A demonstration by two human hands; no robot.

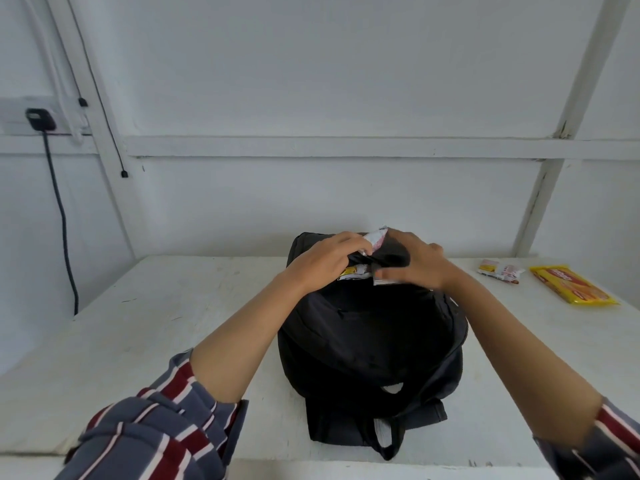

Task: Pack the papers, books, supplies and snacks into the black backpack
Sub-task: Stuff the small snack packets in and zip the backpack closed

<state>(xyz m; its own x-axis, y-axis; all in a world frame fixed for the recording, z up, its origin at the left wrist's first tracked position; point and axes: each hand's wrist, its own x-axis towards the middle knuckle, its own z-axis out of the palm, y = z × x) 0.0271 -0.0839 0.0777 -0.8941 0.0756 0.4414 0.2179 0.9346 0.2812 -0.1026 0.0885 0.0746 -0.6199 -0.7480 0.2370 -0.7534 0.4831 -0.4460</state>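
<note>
Backpack (374,334) flat on tabletop (166,306). Left hand (325,261) grips snack packet (378,237) at far opening; right hand (417,263) pinches backpack fabric there. Yellow pack (571,285) lies right.

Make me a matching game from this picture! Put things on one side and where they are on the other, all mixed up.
Things:
1. black backpack
2. yellow biscuit packet
3. black plug
4. snack wrapper

Places:
A. in the wall socket, far left
B. gripped by the left hand at the backpack's far end
C. middle of the white table
D. lying on the table's right side

Pairs: 1-C, 2-D, 3-A, 4-B
</note>
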